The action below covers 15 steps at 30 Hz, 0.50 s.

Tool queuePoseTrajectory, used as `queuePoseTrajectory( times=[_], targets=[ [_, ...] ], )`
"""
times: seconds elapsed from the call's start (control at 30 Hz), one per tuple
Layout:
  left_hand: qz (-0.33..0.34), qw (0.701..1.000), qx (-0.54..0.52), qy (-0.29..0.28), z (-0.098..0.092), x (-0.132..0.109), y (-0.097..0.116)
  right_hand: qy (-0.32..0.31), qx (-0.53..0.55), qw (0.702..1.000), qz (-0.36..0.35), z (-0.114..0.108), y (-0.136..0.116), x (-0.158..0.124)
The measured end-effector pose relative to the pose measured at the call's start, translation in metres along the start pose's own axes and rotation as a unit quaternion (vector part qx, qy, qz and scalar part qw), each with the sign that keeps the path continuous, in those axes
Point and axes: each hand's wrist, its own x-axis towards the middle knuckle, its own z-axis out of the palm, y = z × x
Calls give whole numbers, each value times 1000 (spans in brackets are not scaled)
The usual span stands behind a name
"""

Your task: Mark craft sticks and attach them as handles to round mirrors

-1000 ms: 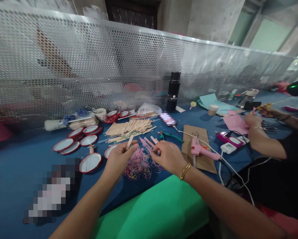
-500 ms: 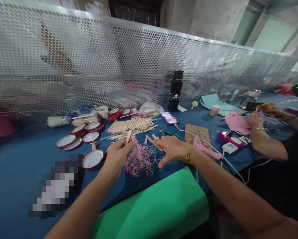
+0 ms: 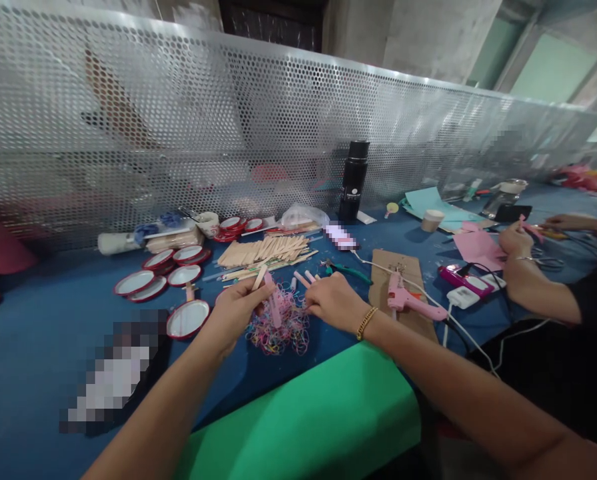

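My left hand (image 3: 236, 312) is closed, pinching a flat wooden craft stick (image 3: 260, 276) that points up, together with a pink strip (image 3: 274, 311). Under and behind that strip lies a tangled heap of thin coloured rubber bands (image 3: 278, 341). At the heap's right edge is my right hand (image 3: 334, 303), palm down, a gold bracelet on its wrist. Its fingers are bent and drawn together against the bands; the tips are partly hidden, so what they pinch does not show. Small pale pink sticks (image 3: 302, 279) stand out just beyond those fingers.
Wooden sticks (image 3: 263, 251) lie behind the heap, red-rimmed round mirrors (image 3: 188, 319) to the left. A pink glue gun (image 3: 413, 301) rests on cardboard (image 3: 378, 287), near teal pliers (image 3: 351, 272). A black bottle (image 3: 354, 183) stands at the back. Green sheet (image 3: 308, 420) lies in front; a co-worker's hands (image 3: 516, 239) work at right.
My right hand has moved left and down to the rubber bands, and its spread fingers have drawn together. My left hand still holds the craft stick and the pink strip.
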Motion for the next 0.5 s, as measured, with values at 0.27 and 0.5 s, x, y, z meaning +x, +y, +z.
queuePoseTrajectory(
  times=[0.27, 0.5],
  targets=[
    [-9, 1000, 5, 0, -7, 1, -1, 29, 177, 983, -29, -24, -7, 12],
    [18, 999, -16, -45, -6, 0, 3, 26, 412, 907, -88, -13, -17, 31]
  ],
)
